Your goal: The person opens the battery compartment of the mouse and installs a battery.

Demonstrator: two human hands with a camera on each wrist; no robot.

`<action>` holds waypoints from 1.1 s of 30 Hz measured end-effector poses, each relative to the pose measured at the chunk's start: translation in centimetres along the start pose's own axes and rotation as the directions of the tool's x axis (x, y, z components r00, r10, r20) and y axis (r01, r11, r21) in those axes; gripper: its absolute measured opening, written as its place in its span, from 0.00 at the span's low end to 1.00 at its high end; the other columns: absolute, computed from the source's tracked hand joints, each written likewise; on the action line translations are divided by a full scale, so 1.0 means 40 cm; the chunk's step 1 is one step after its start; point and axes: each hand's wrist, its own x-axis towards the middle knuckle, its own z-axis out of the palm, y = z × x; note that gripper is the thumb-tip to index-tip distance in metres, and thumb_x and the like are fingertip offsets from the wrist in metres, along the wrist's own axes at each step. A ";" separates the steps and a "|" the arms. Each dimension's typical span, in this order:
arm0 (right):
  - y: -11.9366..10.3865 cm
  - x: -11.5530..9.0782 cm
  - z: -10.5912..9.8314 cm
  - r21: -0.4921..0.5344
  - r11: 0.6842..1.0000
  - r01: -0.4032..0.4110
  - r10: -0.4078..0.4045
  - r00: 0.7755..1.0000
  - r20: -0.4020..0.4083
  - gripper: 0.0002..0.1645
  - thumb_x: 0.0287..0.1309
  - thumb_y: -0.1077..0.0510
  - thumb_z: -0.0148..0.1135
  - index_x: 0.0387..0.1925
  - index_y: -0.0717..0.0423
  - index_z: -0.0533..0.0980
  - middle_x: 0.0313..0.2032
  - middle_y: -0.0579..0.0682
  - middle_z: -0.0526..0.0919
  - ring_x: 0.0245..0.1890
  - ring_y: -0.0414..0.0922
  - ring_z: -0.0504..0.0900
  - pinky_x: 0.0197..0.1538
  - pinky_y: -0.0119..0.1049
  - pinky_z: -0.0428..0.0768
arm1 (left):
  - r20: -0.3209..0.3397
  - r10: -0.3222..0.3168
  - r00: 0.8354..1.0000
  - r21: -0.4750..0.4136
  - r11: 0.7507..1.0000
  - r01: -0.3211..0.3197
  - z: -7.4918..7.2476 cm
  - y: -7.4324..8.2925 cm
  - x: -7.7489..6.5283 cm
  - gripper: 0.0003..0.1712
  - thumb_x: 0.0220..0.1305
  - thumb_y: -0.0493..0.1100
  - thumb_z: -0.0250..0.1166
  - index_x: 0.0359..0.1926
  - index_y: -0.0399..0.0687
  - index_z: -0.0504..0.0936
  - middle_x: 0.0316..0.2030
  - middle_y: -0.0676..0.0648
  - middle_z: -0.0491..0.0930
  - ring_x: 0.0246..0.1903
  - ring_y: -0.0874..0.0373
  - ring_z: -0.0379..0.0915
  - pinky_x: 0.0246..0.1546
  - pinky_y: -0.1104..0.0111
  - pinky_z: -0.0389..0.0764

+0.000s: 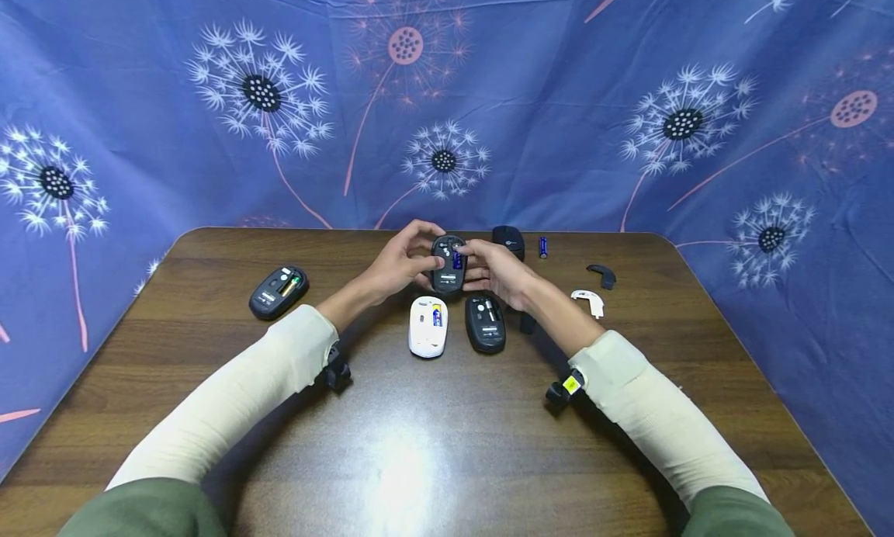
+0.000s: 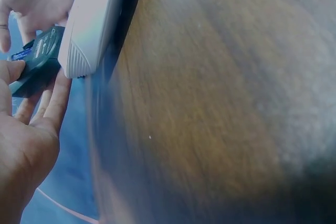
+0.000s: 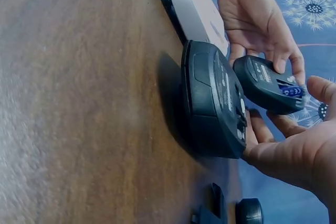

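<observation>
My left hand (image 1: 400, 264) holds a black computer mouse (image 1: 448, 277) with its underside up, thumb across the bottom and fingers behind it. A blue battery (image 3: 290, 91) sits in the slot of this mouse. On the other side, my right hand (image 1: 499, 271) has its fingers curled against the mouse's edge and underneath, its thumb tip at the battery end. Just in front of the hands lie an upturned white mouse (image 1: 427, 337) with a yellow-and-blue battery in it and another upturned black mouse (image 1: 486, 335) with its battery compartment uncovered.
Behind the right hand is a further black mouse (image 1: 509, 238), beside a loose blue battery (image 1: 543, 247). A black cover (image 1: 603, 275) and a white cover (image 1: 589, 301) lie at right. At left rests an upturned black mouse (image 1: 278, 292) with a green-and-gold battery. Patterned blue cloth (image 1: 517, 95) hangs behind the table.
</observation>
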 end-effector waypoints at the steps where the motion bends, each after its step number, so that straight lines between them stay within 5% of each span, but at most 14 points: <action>1: 0.001 0.000 0.000 0.013 1.000 -0.014 0.014 1.000 0.015 0.33 0.85 0.46 0.49 0.78 0.61 0.70 0.62 0.55 0.85 0.53 0.46 0.88 0.74 0.53 0.86 | 0.003 0.002 1.000 0.003 1.000 -0.002 0.001 0.001 0.000 0.29 0.76 0.27 0.67 0.73 0.42 0.72 0.53 0.38 0.84 0.37 0.55 0.87 0.33 0.53 0.99; 15: -0.004 0.008 0.004 0.074 0.997 0.020 -0.021 1.000 0.020 0.27 0.86 0.47 0.48 0.72 0.58 0.74 0.42 0.45 0.91 0.39 0.42 0.90 0.52 0.38 0.92 | -0.011 0.021 1.000 0.001 1.000 -0.021 0.003 0.010 0.007 0.29 0.76 0.27 0.67 0.73 0.42 0.73 0.56 0.36 0.84 0.38 0.54 0.88 0.38 0.40 0.98; 22: -0.013 0.012 0.007 0.044 0.998 0.036 -0.033 0.998 -0.061 0.27 0.85 0.53 0.49 0.72 0.65 0.76 0.37 0.46 0.86 0.32 0.40 0.86 0.41 0.32 0.92 | -0.020 0.016 1.000 -0.006 1.000 -0.017 0.008 0.012 0.004 0.29 0.76 0.27 0.67 0.73 0.40 0.73 0.55 0.35 0.84 0.35 0.53 0.88 0.39 0.38 0.97; 28: -0.015 0.010 0.019 -0.136 0.986 0.101 -0.117 0.986 -0.116 0.30 0.86 0.51 0.50 0.71 0.69 0.78 0.43 0.50 0.86 0.36 0.40 0.86 0.43 0.31 0.90 | -0.036 0.007 0.999 -0.019 1.000 -0.008 0.011 0.011 0.004 0.29 0.76 0.27 0.66 0.73 0.41 0.72 0.55 0.36 0.84 0.37 0.54 0.87 0.41 0.35 0.96; 33: -0.015 0.014 0.040 -0.453 0.878 0.152 -0.258 0.949 -0.181 0.29 0.87 0.45 0.47 0.58 0.63 0.84 0.41 0.54 0.86 0.39 0.46 0.83 0.45 0.40 0.85 | -0.048 0.003 0.999 -0.034 0.999 -0.005 0.010 0.012 0.004 0.29 0.76 0.27 0.65 0.73 0.41 0.72 0.55 0.36 0.84 0.39 0.52 0.88 0.41 0.36 0.97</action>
